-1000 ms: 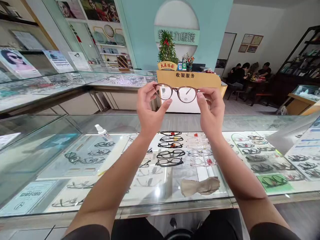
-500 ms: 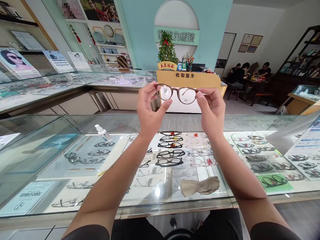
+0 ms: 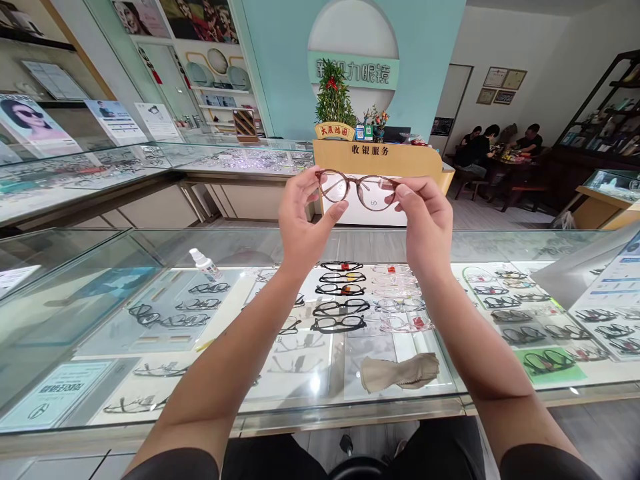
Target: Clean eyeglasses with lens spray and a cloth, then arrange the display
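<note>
A pair of brown round-rimmed eyeglasses [image 3: 353, 181] is held up level above the glass display counter, its front spanning between both hands. My left hand [image 3: 306, 220] grips the left end of the frame, thumb below the left lens. At the other end, my right hand [image 3: 427, 217] pinches the hinge area with thumb and fingers. The lenses are clear, with a small printed logo on the right one. Below them on the counter lie a beige cleaning cloth [image 3: 400, 372] and rows of dark-framed eyeglasses [image 3: 341, 307].
A white spray bottle [image 3: 205, 265] stands at the counter's left. More frames sit on a green card [image 3: 553, 364] to the right. Beyond are a wooden cashier desk [image 3: 395, 159] with a plant [image 3: 333, 97], and several people seated at a table at the back right.
Both hands and the eyeglasses have shifted slightly to the right. The glasses have turned a little, so the temple behind the left lens shows more clearly.
</note>
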`<action>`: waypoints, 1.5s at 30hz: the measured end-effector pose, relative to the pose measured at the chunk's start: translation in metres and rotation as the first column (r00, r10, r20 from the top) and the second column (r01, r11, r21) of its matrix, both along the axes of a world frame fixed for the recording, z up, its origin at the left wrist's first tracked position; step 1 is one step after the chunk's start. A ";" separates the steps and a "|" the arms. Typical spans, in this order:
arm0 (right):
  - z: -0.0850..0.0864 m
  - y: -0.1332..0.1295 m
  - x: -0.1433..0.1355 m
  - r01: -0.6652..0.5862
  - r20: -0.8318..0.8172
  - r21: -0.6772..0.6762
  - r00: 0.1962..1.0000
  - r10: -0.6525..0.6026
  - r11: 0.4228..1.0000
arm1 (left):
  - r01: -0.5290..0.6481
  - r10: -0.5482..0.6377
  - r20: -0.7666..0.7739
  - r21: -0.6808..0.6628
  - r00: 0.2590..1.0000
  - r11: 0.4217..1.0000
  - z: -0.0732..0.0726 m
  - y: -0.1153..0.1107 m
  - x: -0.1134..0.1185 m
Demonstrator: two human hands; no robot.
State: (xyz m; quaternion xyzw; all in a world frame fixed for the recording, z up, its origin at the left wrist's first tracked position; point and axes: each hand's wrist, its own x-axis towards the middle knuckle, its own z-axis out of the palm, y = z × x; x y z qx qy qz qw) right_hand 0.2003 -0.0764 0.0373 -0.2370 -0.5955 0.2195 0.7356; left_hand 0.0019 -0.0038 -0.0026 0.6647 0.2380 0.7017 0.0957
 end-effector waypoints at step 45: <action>-0.007 0.023 0.022 -0.065 0.301 -0.268 0.942 0.148 0.961 | -0.034 0.033 -0.027 -0.012 0.999 0.999 0.020 -0.045 0.012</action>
